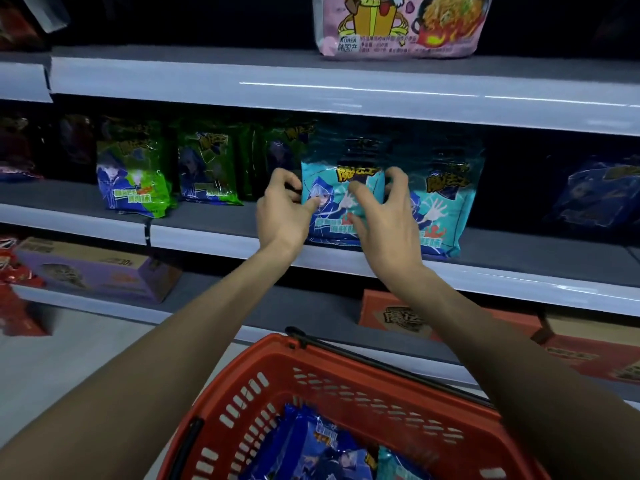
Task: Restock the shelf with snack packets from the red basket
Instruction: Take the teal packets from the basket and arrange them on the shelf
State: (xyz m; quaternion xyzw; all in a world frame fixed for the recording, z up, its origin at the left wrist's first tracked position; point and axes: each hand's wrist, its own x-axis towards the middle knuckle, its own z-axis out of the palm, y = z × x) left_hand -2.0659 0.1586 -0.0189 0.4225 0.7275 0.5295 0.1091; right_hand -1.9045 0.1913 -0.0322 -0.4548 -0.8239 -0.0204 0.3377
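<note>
A teal snack packet stands upright on the middle shelf. My left hand grips its left edge, thumb on the front. My right hand holds its right side, with fingers curled over the front and round the edge. A second teal packet stands just to its right, partly behind my right hand. Below, the red basket holds dark blue packets and a teal packet at the bottom edge of view.
Green packets stand to the left on the same shelf, and a dark blue packet far right. A pink noodle bag sits on the shelf above. Purple and red boxes fill the lower shelf.
</note>
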